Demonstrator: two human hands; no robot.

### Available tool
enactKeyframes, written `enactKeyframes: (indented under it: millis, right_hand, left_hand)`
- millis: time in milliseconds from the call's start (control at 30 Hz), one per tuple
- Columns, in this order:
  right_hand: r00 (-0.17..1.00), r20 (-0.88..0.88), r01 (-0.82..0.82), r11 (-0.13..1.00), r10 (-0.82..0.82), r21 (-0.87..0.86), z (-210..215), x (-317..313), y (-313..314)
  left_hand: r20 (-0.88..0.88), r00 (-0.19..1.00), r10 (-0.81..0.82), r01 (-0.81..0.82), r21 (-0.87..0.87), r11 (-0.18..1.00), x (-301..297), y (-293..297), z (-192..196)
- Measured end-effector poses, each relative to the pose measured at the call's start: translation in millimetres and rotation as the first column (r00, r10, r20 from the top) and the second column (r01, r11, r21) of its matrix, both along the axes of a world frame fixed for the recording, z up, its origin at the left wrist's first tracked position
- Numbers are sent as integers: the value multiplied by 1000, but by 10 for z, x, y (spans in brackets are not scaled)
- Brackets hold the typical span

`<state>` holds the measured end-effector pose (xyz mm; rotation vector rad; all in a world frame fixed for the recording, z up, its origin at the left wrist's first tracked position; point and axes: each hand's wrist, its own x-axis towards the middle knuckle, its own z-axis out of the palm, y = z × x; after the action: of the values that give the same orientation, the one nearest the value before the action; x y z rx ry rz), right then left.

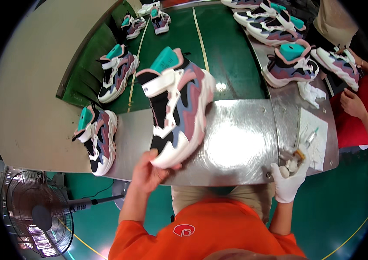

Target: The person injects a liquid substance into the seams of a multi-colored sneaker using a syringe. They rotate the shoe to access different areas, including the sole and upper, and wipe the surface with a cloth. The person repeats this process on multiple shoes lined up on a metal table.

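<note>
My bare left hand [147,172] grips a high-top sneaker [179,115] by its toe, thumb on top and fingers under the sole. The sneaker is raised over the metal tabletop, its heel end pointing away from me. It is white, mauve, blue-grey and black, with a white strap and a teal insert in the collar. At the table's right edge, my right hand [288,181] wears a white glove. Its fingers curl around small pale and amber-coloured items [293,162], which I cannot make out. A slim syringe-like tube [311,138] lies beyond it on a white sheet [322,152].
Matching sneakers stand left [99,141] and farther up on a green conveyor belt [179,39]; more crowd the right metal ledge [290,65]. A crumpled white cloth [311,93] lies there. At right, a co-worker's hands [352,103] are near another sneaker [339,67]. A fan [41,216] stands lower left.
</note>
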<state>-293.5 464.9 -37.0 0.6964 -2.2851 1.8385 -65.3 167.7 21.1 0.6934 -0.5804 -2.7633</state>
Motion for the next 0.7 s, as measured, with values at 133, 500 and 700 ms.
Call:
enactKeyframes:
  millis: [133,500,700]
  right_hand:
    - [992,-3,122,992,-122,16,-207,-75,-2]
    - [990,-102,103,994,-98,40,-178,-90,16]
    - [965,139,198,965,-223,172,-254,56,112]
  left_hand:
    - [38,992,117,-100,-309,946,-553,-889,61]
    - [740,604,295,456,-625,634,-1965,-3178,-43]
    - [235,797,556,601,-397,-694,-3347,-2455,274]
